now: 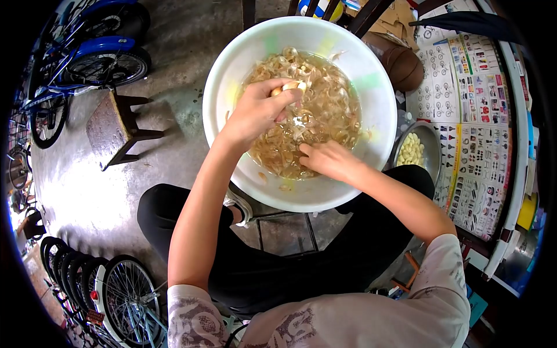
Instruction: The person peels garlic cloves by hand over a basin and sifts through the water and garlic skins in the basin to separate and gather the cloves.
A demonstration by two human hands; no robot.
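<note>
A large white plastic basin (377,116) stands before my knees, holding cloudy water with many loose garlic skins (325,98) floating in it. Above the water, my left hand (258,110) is closed around several garlic cloves (290,88), which show between thumb and fingers. My right hand (331,160) reaches in at the near side of the basin. Its fingers are curled down at the water among the skins, and their tips are hidden, so what they hold, if anything, does not show. Peeled garlic cloves (411,151) lie in a metal bowl (431,148) right of the basin.
Printed sheets (481,87) cover a surface at the right. A brown ball (404,71) sits by the basin's far right side. A wooden stool (110,130) stands at left, with a blue bicycle (104,55) behind it and a bicycle wheel (130,296) at lower left.
</note>
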